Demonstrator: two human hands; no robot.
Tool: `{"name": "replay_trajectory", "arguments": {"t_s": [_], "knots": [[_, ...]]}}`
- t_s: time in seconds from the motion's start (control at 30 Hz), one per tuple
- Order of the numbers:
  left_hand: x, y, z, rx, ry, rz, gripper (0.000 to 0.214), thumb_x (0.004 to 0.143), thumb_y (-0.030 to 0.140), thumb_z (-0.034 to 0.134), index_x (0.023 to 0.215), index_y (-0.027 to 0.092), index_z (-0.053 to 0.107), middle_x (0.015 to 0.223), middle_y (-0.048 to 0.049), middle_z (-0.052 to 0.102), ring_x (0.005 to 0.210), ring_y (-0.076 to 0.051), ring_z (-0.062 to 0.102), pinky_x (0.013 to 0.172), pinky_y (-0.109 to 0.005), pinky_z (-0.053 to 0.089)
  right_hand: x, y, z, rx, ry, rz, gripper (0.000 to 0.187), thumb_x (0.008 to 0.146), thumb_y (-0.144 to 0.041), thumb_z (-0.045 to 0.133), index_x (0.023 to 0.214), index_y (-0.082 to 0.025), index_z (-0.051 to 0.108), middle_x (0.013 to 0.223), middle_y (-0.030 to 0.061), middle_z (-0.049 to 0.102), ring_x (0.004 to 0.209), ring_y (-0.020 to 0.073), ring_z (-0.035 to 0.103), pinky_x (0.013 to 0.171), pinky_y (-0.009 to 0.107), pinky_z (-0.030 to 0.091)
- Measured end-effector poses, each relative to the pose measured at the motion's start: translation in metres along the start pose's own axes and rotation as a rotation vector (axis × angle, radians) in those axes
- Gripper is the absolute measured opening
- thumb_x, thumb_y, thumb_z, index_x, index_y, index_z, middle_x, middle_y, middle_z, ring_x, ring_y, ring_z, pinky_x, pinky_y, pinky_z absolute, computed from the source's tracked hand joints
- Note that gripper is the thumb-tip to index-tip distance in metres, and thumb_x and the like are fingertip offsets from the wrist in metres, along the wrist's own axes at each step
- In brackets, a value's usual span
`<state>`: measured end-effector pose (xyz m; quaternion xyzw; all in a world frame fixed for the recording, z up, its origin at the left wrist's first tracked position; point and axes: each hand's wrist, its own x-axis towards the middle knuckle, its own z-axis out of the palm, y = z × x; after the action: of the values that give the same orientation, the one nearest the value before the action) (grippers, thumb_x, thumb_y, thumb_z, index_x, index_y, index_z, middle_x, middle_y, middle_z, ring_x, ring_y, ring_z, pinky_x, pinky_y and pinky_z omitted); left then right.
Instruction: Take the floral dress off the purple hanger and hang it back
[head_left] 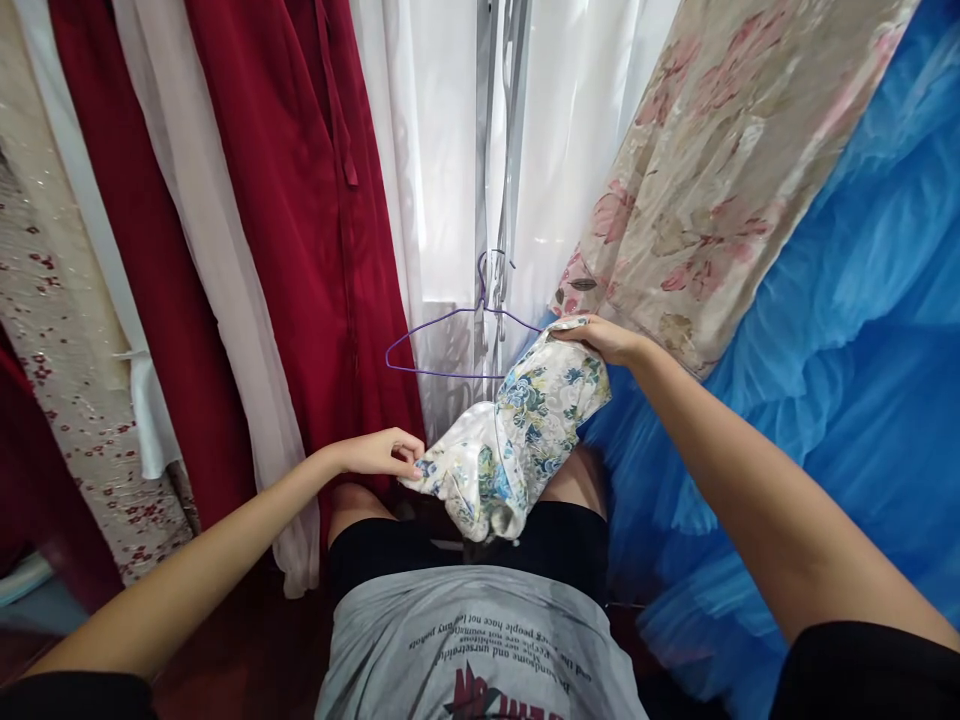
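Note:
I hold a white garment with a blue and green floral print (pixel 517 430) in front of my lap. My left hand (pixel 382 453) pinches its lower left edge, fingers closed on the cloth. My right hand (pixel 600 340) grips its upper right corner, raised higher. The cloth sags in a crumpled fold between both hands. A purple wire hanger (pixel 457 345) hangs bare just behind the garment, hooked on a grey metal rail (pixel 499 150).
Hanging clothes surround me: a dark red dress (pixel 300 200), a pale pink one (pixel 202 250), a sequinned cream fabric (pixel 52 350) at left, white sheer cloth (pixel 427 150) in the middle, a floral beige fabric (pixel 720 170) and blue tulle (pixel 847 330) at right.

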<state>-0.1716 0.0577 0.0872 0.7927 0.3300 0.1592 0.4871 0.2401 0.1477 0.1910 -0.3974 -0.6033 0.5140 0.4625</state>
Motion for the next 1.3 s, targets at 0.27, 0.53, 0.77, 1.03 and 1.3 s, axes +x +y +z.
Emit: {"name": "replay_trajectory", "arguments": {"t_s": [0.27,0.53,0.77,1.03,1.3], "knots": [[0.009,-0.012,-0.092,0.493,0.592,0.164,0.007,0.077,0.026,0.074,0.073,0.021,0.071,0.068,-0.0021,0.069,0.063,-0.019,0.059,0.063,-0.024,0.038,-0.003,-0.012,0.003,-0.103,-0.003,-0.013,0.014,0.067,-0.009,0.082,0.078,-0.013,0.075,0.071,0.0069,0.075,0.059,0.0181,0.066,0.049,0.025,0.051],[0.057,0.021,-0.144,0.647,1.091,0.162,0.012,0.077,0.011,0.068,0.082,0.021,0.064,0.074,-0.0014,0.063,0.068,-0.02,0.049,0.07,-0.027,0.029,-0.008,-0.014,0.007,-0.059,0.042,0.075,0.016,0.071,-0.009,0.082,0.085,-0.012,0.074,0.07,0.0087,0.075,0.053,0.0194,0.066,0.046,0.027,0.052],[0.125,0.067,-0.138,0.29,1.065,0.237,0.017,0.08,0.009,0.06,0.092,0.018,0.052,0.077,-0.0015,0.063,0.069,-0.016,0.052,0.072,-0.026,0.037,-0.005,-0.006,0.005,0.044,-0.053,0.251,0.02,0.073,-0.016,0.081,0.091,-0.012,0.074,0.075,0.0102,0.076,0.07,0.0268,0.073,0.058,0.034,0.06],[0.117,0.066,-0.131,0.381,1.084,0.064,0.016,0.083,0.015,0.052,0.067,0.018,0.052,0.065,-0.003,0.053,0.067,-0.019,0.048,0.067,-0.031,0.033,-0.015,0.016,-0.001,-0.114,0.157,0.101,0.03,0.077,-0.042,0.083,0.077,-0.014,0.073,0.063,0.0084,0.072,0.055,0.0207,0.066,0.049,0.029,0.054],[0.087,0.097,-0.092,0.912,1.035,0.273,0.025,0.087,0.042,0.06,0.091,0.018,0.066,0.083,-0.0049,0.065,0.073,-0.02,0.053,0.066,-0.028,0.034,-0.03,-0.023,-0.006,-0.072,0.008,-0.008,0.023,0.076,-0.034,0.082,0.082,-0.014,0.075,0.074,0.0092,0.076,0.06,0.0196,0.068,0.056,0.029,0.057]]}}
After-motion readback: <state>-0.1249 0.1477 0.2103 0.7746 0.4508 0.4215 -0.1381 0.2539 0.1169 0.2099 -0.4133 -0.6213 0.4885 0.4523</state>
